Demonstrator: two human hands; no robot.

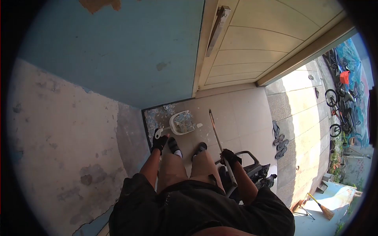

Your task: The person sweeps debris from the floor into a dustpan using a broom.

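Observation:
My left hand [159,142], in a black glove, grips the handle of a white dustpan [179,124] that rests on the tiled floor and holds blue-grey paint flakes. My right hand [229,156], also gloved, is closed around a long thin stick [215,131] whose far end touches the floor just right of the dustpan. My two feet [187,147] in black shoes stand between the hands. More flakes [155,117] lie on the floor by the blue wall.
A blue wall [130,55] with peeling paint stands ahead, a worn grey wall [59,137] to the left. A cream door [256,43] is ahead right. A black crate [252,169] sits by my right leg. Sandals [279,139], bicycles [334,114] and a broom [321,206] lie outside.

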